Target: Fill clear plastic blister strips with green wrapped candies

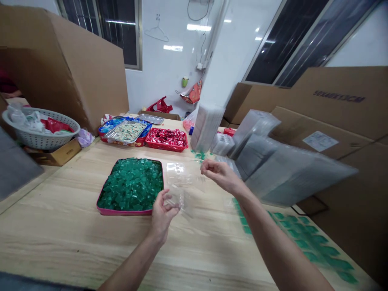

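Observation:
My left hand (163, 210) is at the right edge of a pink-rimmed tray (124, 212) heaped with green translucent pieces (131, 184). Its fingers are curled round the edge of a clear plastic tray (178, 198). Above and to the right, my right hand (220, 173) is closed with the fingertips pressed together; anything in that pinch is too small to make out. Another clear plastic piece (177, 171) lies on the table behind my left hand. Green pieces in clear trays (306, 238) are spread at the right, partly behind my right forearm.
A red tray of shiny red packets (166, 139) and a metal tray of pale pieces (127, 131) stand at the back. Clear plastic stacks (207, 127) rise behind my right hand. A white basket (42, 133) stands left. Cardboard boxes (333, 121) border the right side.

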